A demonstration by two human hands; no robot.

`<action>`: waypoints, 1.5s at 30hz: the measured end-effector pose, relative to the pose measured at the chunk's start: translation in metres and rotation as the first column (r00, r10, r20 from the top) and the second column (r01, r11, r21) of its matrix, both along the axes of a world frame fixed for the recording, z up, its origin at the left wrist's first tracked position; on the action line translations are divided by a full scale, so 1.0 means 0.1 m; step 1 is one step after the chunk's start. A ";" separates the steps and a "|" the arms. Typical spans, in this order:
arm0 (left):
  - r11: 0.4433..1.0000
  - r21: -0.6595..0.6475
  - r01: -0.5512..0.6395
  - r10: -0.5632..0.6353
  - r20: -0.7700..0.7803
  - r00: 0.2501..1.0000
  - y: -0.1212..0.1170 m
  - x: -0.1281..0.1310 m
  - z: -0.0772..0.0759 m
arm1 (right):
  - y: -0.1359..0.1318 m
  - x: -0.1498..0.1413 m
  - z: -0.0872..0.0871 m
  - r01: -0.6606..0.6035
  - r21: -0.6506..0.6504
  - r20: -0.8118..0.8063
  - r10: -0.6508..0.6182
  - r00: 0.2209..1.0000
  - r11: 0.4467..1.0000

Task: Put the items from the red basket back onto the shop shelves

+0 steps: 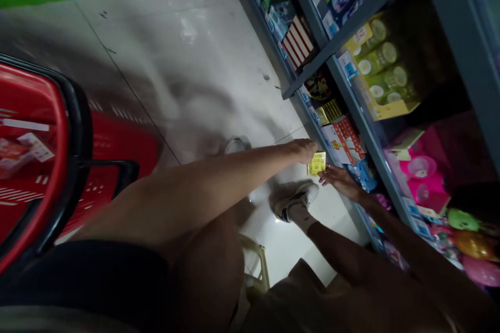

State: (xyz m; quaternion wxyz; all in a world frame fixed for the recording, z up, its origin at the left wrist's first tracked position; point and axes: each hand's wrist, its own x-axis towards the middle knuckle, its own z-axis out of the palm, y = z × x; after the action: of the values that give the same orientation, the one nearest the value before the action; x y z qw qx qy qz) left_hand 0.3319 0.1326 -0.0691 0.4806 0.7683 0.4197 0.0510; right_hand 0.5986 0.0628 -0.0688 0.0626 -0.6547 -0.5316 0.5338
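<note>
My left hand [304, 150] reaches out low beside the shelving and is closed on a small yellow box [316, 163], gripping its top. Just to the box's right, my right hand [340, 179] has its fingers stretched out, with the fingertips at the box's lower corner; it holds nothing of its own. More small yellow boxes [330, 111] sit on the low shelf just beyond. My shoe [296, 203] stands on the tiled floor under the box.
A red shopping basket [58, 166] with a black handle hangs at my left side, with packets inside. Grey shelving [353, 101] runs along the right, holding a red-and-white carton [345, 140], a yellow carton of cans [380, 70] and pink toys [425, 171]. A pale stool [258, 270] is beneath me.
</note>
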 end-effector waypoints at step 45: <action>0.569 -0.668 -0.480 0.786 0.270 0.556 0.43 -0.12 -1.15 | 1.25 -0.42 -0.79 -0.164 0.412 0.262 0.056 0.964 0.897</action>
State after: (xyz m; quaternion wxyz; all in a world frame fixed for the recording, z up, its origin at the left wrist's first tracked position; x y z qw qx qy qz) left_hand 0.3201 0.1758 -0.1842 0.7110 0.3420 0.5200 0.3274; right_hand 0.5564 0.1879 -0.1479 0.1092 -0.6539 -0.6759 0.3220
